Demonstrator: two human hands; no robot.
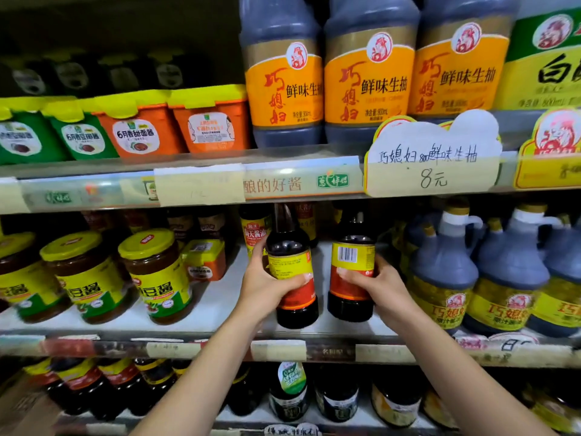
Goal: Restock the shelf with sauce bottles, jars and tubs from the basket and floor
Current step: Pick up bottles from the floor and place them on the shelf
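Note:
My left hand (pixel 267 284) grips a dark soy sauce bottle (pixel 294 297) with a yellow and red label, held upright just over the front of the middle shelf (pixel 220 303). My right hand (pixel 377 284) grips a second, matching sauce bottle (pixel 350 297), its barcode turned toward me, close to the right of the first. Both bottle bases are at or just above the white shelf board; I cannot tell if they touch it. Their necks reach up behind the upper shelf's price strip.
Yellow-lidded bean paste jars (pixel 157 275) stand left of my hands, with an orange tub (pixel 204 259) behind. Large jugs (pixel 446 278) crowd the right. More bottles (pixel 254 234) stand at the back. The top shelf holds tubs (pixel 138 127) and big soy bottles (pixel 286 80); the lower shelf holds dark bottles (pixel 289 391).

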